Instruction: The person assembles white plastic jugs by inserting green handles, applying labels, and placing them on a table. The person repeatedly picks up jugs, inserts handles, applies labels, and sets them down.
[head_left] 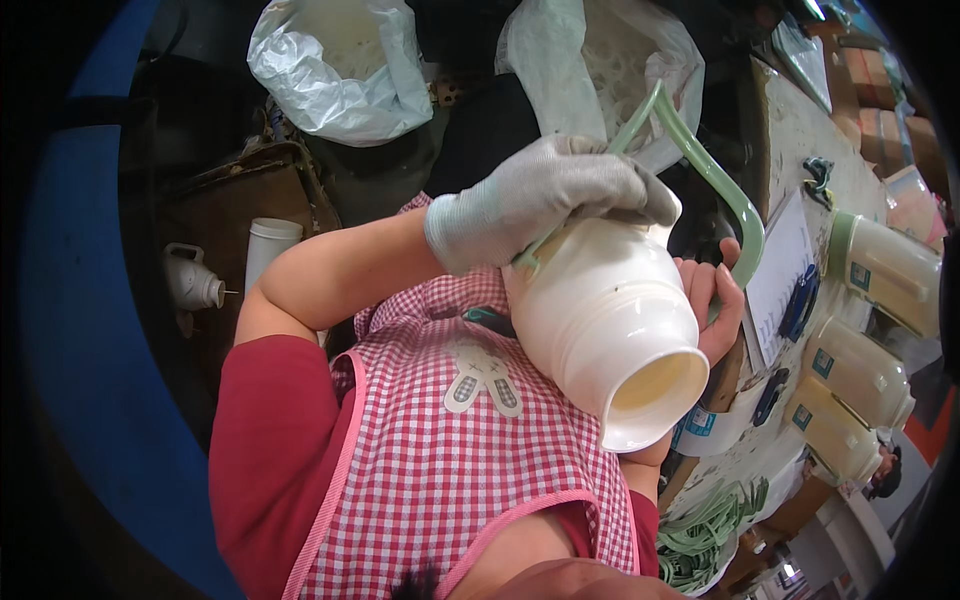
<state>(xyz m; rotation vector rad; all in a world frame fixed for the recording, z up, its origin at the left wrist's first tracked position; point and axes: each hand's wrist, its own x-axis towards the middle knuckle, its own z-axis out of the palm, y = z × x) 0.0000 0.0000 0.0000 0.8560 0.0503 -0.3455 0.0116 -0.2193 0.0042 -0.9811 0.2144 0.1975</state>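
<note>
A glossy white plastic jug [590, 300] is tilted before my chest, its spouted mouth facing down and toward me. My left hand [560, 190], in a grey work glove, is closed over the jug's far end, with its fingertips hidden among the parts there. A pale green curved handle [735, 205] arches past the far end and down the jug's right side. A green piece also shows under the glove's edge. My bare right hand [715, 300] curls around the jug's right side by the handle, mostly hidden behind the jug.
Plastic bags [345, 75] stand at the far side. On the left are a cardboard box [245, 190], a small white jug [190, 278] and a white cylinder [270, 245]. The right-hand bench holds papers [785, 270], capped containers [885, 270] and a bag of green strips [705, 535].
</note>
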